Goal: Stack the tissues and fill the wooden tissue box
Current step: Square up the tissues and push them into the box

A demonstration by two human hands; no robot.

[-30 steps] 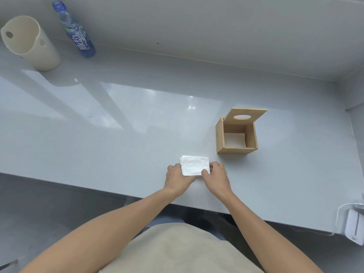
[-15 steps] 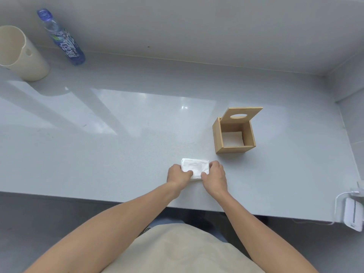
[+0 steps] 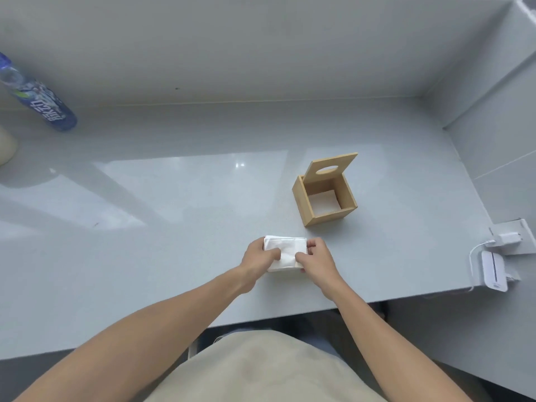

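A small stack of white tissues (image 3: 285, 248) lies on the grey counter (image 3: 174, 256) near its front edge. My left hand (image 3: 259, 258) grips the stack's left side, thumb on top. My right hand (image 3: 317, 258) grips its right side, fingers curled over the edge. The wooden tissue box (image 3: 324, 197) stands just beyond and to the right, open at the top. Its lid (image 3: 332, 168), with an oval slot, leans up at the back. A white layer shows at the box's bottom.
A blue-labelled plastic bottle (image 3: 37, 101) leans at the far left wall, with a cream jug (image 3: 5, 146) partly cut off below it. A white charger and small white device (image 3: 494, 268) sit at the counter's right edge. Walls close the back and right.
Both hands have closed further over the tissue stack, thumbs now on top of it. The camera view has shifted left and tilted; the box and stack stay in place.
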